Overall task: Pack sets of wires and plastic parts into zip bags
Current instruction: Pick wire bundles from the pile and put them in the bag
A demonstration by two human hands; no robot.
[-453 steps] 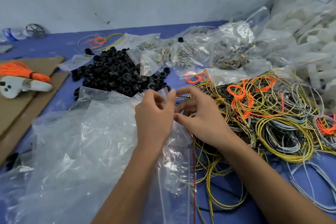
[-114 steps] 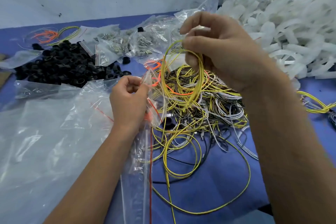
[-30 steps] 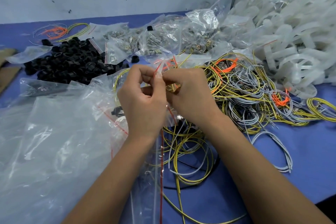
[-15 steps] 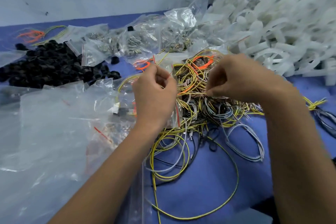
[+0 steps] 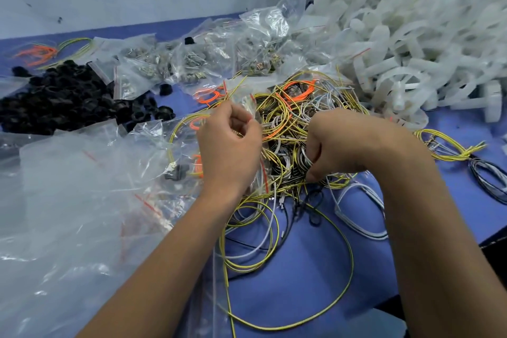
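A blue counter (image 5: 315, 269) seen from above, crowded with packing supplies, with a person's two bare forearms reaching in from the bottom edge.

At far left lies a heap of small black plastic parts (image 5: 63, 96); they look rigid and light, easy to pinch one at a time but likely to roll. In front of them spreads a drift of empty clear zip bags (image 5: 71, 200) with red seal strips. The film is thin, limp and slippery, so a bag is probably best held at the stiffer seal edge.

The left hand (image 5: 230, 145) is closed in a pinch on the mouth of one zip bag (image 5: 247, 104), holding it up just left of the wire pile. The bag hangs below the hand and seems to hold yellow and orange wire and a black part, though the crumpled film makes this hard to confirm.

Behind, sealed bags of small metal pieces (image 5: 192, 60) lie in a row.

At centre is a tangle of yellow, grey, black and orange wires (image 5: 296, 118). They are springy loops that snag on each other, so a coil should be gathered whole. The right hand (image 5: 345, 145) is curled into this tangle, gripping a bunch of grey and black loops.

At far right rises a mound of white plastic parts (image 5: 411, 35), stiff and light.
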